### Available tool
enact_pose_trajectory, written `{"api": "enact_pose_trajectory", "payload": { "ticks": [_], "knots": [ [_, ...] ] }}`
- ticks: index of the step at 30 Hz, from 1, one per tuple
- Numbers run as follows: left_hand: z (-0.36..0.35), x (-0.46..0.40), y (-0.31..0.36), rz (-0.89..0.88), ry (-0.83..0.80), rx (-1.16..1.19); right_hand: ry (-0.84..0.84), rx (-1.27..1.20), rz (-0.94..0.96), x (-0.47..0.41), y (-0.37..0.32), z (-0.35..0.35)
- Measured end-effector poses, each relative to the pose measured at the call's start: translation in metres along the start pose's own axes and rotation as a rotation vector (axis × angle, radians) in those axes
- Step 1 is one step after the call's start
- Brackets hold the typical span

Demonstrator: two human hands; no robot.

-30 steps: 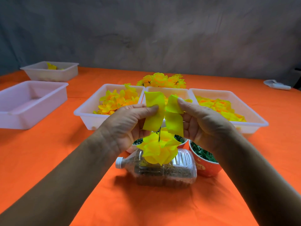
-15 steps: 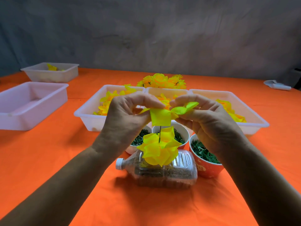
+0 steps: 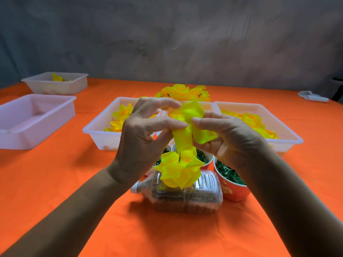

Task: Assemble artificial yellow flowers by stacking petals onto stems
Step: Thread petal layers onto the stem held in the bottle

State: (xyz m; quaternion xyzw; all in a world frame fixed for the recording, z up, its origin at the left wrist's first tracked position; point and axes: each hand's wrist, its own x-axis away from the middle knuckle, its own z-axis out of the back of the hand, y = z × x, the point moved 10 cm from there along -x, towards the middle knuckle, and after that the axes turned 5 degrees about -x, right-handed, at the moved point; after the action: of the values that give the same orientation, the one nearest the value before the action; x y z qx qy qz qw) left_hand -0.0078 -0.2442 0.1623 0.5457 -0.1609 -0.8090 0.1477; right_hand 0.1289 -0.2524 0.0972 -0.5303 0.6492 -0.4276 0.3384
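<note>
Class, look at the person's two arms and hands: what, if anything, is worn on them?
Nothing shows on either: the left hand and right hand are bare, without gloves, rings or a watch, and both forearms are uncovered to the picture's edge, no sleeves visible.

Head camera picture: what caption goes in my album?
Both hands hold a yellow petal above a flower on a bottle.

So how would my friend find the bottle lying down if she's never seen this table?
Start at the orange table and look at its near middle, just below the two hands. There a clear plastic bottle lies on its side with its white cap pointing left, right beside a red cup. It is the only see-through thing, it holds brown grainy stuff, and a yellow flower stands up out of it.
</note>
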Motion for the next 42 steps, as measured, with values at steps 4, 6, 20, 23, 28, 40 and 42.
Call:
{"api": "enact_pose_trajectory", "payload": {
  "ticks": [4, 6, 20, 23, 28, 40, 42],
  "knots": [
    [0.004, -0.002, -0.013, 0.035, 0.016, -0.128, 0.116, -0.011, 0.03, -0.008, -0.004, 0.009],
    [0.009, 0.0, -0.029, 0.176, 0.058, -0.016, 0.194, -0.066, 0.053, -0.01, -0.009, 0.019],
    [-0.04, 0.039, -0.088, 1.064, -0.135, 0.577, 0.16, 0.017, 0.035, -0.012, 0.002, 0.017],
    [-0.05, 0.048, -0.089, 1.141, -0.187, 0.63, 0.167, 0.047, 0.001, -0.01, 0.011, 0.019],
    [-0.058, 0.05, -0.092, 1.149, -0.217, 0.678, 0.17, 0.067, -0.041, -0.009, 0.021, 0.021],
    [-0.079, 0.058, -0.11, 1.078, -0.476, 0.736, 0.124, 0.176, -0.116, -0.01, 0.026, 0.019],
    [-0.082, 0.058, -0.114, 1.07, -0.497, 0.75, 0.121, 0.2, -0.138, -0.011, 0.028, 0.021]
  ]
}}
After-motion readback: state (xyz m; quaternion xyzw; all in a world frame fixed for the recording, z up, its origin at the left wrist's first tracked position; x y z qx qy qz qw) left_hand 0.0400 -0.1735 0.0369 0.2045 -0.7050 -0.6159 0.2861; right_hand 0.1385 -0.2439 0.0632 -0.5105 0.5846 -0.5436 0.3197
